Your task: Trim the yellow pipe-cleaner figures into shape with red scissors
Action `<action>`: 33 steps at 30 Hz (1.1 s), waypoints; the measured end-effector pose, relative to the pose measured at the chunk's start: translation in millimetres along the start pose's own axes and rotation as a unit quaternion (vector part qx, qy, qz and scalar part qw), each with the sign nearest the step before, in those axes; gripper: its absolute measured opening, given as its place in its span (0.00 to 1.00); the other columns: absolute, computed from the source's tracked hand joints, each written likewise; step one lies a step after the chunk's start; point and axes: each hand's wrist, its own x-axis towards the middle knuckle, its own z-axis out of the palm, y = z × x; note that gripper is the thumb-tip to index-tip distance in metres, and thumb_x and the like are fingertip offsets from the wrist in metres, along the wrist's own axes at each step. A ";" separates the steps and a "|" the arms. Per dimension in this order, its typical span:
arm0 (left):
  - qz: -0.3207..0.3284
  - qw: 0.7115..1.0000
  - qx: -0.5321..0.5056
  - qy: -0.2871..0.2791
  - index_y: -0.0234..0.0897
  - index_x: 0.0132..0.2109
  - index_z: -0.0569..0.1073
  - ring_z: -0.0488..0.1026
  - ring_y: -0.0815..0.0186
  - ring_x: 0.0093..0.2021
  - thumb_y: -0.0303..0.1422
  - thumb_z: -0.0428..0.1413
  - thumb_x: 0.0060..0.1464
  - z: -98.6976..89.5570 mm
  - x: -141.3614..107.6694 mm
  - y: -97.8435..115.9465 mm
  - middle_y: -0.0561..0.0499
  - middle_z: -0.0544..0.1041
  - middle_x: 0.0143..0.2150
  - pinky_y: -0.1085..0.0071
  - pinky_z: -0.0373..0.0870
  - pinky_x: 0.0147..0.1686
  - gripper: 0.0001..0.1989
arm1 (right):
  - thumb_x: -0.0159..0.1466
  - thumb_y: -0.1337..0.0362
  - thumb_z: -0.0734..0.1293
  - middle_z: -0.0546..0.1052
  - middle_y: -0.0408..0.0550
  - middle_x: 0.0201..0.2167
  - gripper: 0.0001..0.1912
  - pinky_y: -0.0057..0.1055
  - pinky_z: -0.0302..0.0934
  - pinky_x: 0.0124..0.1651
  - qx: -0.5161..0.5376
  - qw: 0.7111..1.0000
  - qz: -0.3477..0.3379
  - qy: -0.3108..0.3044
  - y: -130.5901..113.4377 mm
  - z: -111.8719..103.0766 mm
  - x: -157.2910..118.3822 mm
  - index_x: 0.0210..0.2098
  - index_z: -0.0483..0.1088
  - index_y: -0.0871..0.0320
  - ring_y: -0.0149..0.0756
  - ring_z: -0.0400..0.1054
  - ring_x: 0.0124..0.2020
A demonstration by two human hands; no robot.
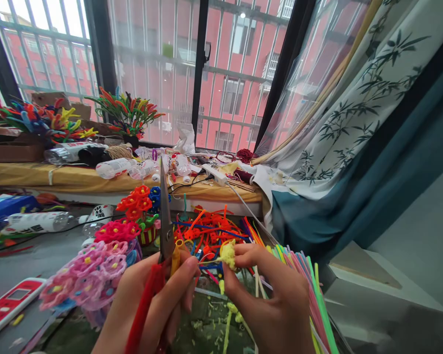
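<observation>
My left hand (158, 295) is closed around red-handled scissors (165, 231), whose blades point upward. A small orange-yellow piece (176, 258) also shows between its fingers. To the right, my right hand (269, 295) pinches a fuzzy yellow piece (228, 253) between thumb and forefinger. A thin strand runs from that piece toward the left fingertips. Below the hands, more yellow fuzzy stems (228, 329) lie on the dark green work surface (203, 314) among small yellow scraps.
Pink and purple fuzzy flowers (96, 270) stand at the left, near a red-and-white device (13, 305). Orange and blue stems (214, 231) lie behind the hands, pastel stems (317, 295) at right. Plastic bottles (114, 167) and a power strip (214, 174) rest on the ledge.
</observation>
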 end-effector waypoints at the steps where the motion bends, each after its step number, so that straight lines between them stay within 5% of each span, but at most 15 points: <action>1: -0.016 1.000 -0.009 -0.003 0.37 0.22 0.66 0.51 0.77 0.15 0.52 0.57 0.53 -0.8 -0.1 3.0 0.60 0.57 0.14 0.80 0.46 0.15 0.25 | 0.56 0.73 0.69 0.83 0.42 0.31 0.08 0.26 0.71 0.34 -0.003 1.000 -0.022 -0.004 1.4 -1.1 0.7 0.28 0.71 0.54 0.36 0.79 0.32; 6: -0.029 0.999 0.014 0.003 0.37 0.22 0.66 0.51 0.77 0.14 0.54 0.58 0.50 -0.4 -1.0 12.0 0.61 0.56 0.14 0.79 0.43 0.15 0.25 | 0.58 0.75 0.69 0.82 0.43 0.33 0.09 0.26 0.71 0.36 -0.024 0.995 -0.093 -0.030 4.8 -5.4 3.4 0.31 0.72 0.53 0.35 0.79 0.33; 10: -0.027 1.000 0.003 -0.006 0.37 0.23 0.67 0.51 0.77 0.14 0.54 0.59 0.49 -0.3 -0.3 9.1 0.61 0.57 0.14 0.80 0.43 0.15 0.24 | 0.59 0.72 0.71 0.83 0.45 0.35 0.07 0.27 0.72 0.40 -0.040 0.996 -0.075 -0.013 5.7 -7.0 5.6 0.34 0.73 0.54 0.37 0.79 0.36; 19: 0.026 0.999 0.015 0.039 0.38 0.24 0.69 0.57 0.74 0.16 0.47 0.60 0.49 3.1 -2.1 12.8 0.59 0.63 0.17 0.80 0.52 0.14 0.18 | 0.59 0.59 0.74 0.82 0.44 0.30 0.06 0.30 0.72 0.38 0.041 0.991 0.121 -0.049 5.4 -8.2 5.9 0.33 0.77 0.54 0.37 0.77 0.33; 25: 0.079 0.993 0.071 0.058 0.40 0.26 0.72 0.57 0.73 0.14 0.43 0.60 0.50 2.4 -3.4 22.5 0.59 0.64 0.15 0.79 0.51 0.11 0.14 | 0.54 0.54 0.76 0.84 0.49 0.32 0.15 0.31 0.74 0.39 0.223 0.920 0.302 -0.113 4.4 -10.2 11.9 0.37 0.79 0.57 0.41 0.80 0.35; 29: 0.076 0.991 0.098 0.050 0.39 0.25 0.74 0.61 0.73 0.15 0.41 0.61 0.49 -0.6 -3.5 30.2 0.59 0.66 0.15 0.79 0.55 0.13 0.12 | 0.55 0.56 0.76 0.84 0.50 0.34 0.16 0.34 0.74 0.41 0.300 0.880 0.337 -0.149 6.4 -13.0 13.5 0.41 0.80 0.56 0.42 0.80 0.35; 33: 0.088 0.988 0.115 0.049 0.39 0.24 0.74 0.61 0.72 0.16 0.42 0.61 0.49 -1.7 -1.2 28.5 0.58 0.67 0.16 0.80 0.56 0.14 0.13 | 0.55 0.56 0.76 0.84 0.49 0.33 0.15 0.32 0.74 0.39 0.310 0.877 0.328 -0.167 8.2 -14.2 13.9 0.39 0.80 0.55 0.40 0.80 0.34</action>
